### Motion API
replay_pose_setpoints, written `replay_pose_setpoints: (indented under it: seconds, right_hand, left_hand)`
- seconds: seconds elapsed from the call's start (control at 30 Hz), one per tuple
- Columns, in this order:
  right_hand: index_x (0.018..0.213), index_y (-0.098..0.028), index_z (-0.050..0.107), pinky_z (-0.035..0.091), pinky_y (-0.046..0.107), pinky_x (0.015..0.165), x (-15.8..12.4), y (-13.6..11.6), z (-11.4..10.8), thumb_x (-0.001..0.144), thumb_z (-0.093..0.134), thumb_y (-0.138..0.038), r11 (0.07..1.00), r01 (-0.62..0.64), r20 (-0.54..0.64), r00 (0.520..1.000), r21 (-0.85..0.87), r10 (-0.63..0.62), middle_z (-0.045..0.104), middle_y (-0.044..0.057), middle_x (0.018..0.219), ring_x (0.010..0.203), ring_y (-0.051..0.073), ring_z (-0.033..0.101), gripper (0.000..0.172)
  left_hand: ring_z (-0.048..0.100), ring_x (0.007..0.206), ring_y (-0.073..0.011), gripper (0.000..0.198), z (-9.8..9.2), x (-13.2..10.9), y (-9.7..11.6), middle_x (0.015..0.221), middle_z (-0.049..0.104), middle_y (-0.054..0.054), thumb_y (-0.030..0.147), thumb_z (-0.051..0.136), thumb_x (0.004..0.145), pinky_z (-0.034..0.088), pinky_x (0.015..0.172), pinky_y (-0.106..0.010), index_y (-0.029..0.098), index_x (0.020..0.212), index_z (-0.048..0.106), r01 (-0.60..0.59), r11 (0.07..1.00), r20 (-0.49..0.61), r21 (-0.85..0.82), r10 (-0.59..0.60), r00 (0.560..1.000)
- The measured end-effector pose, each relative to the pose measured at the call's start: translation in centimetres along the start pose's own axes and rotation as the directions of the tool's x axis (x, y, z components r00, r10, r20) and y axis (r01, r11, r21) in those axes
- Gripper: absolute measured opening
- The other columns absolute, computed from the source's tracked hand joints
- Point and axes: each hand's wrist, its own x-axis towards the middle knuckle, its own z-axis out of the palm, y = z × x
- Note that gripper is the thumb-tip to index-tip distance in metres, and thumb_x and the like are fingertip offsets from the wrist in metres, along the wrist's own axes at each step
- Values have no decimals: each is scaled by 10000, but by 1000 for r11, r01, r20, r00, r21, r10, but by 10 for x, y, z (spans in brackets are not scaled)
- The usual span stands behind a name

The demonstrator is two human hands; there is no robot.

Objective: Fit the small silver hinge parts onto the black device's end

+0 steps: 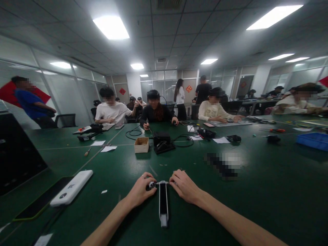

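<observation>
Twist risk, lower centre
Left hand [141, 188] pinches a round piece [152, 185] — right hand [185, 186], can't tell; uneven pull could spin the slim device [163, 201].

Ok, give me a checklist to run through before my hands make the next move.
1. Left hand on the small silver-and-black part: ok, thumb and fingers are at it.
2. Right hand grip: cannot tell, its fingers hide what they may be pinching.
3. Far end of the white-edged black strip between both hands: ok.
4. White device apart from the left hand: ok, it lies off to the left.
5. No loose scraps on the green table: not ok, a white scrap lies left of the left hand.
</observation>
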Motion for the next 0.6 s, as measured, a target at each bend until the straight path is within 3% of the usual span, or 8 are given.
replay_pose_setpoints:
  seconds: [0.43, 0.6]
  right_hand:
    - [936, -155, 618, 403, 326, 762, 1, 5, 9, 919, 449, -193, 999, 33, -12, 999, -18, -33, 597, 64, 932, 869, 183, 511, 173]
    - [939, -163, 613, 403, 320, 765, 0, 1, 4, 916, 450, -191, 1000, 16, 1, 1000, -16, -16, 598, 64, 942, 877, 183, 517, 167]
  left_hand:
    - [561, 957, -210, 262, 4, 1, 3, 1090, 560, -73, 256, 576, 796, 480, 839, -324, 213, 1034, 677, -30, 999, 1, -22, 30, 1000]
    - [563, 856, -183, 221, 3, 1, 7, 1033, 569, -68, 259, 538, 814, 481, 763, -299, 199, 984, 666, -4, 1000, -44, -30, 3, 999]
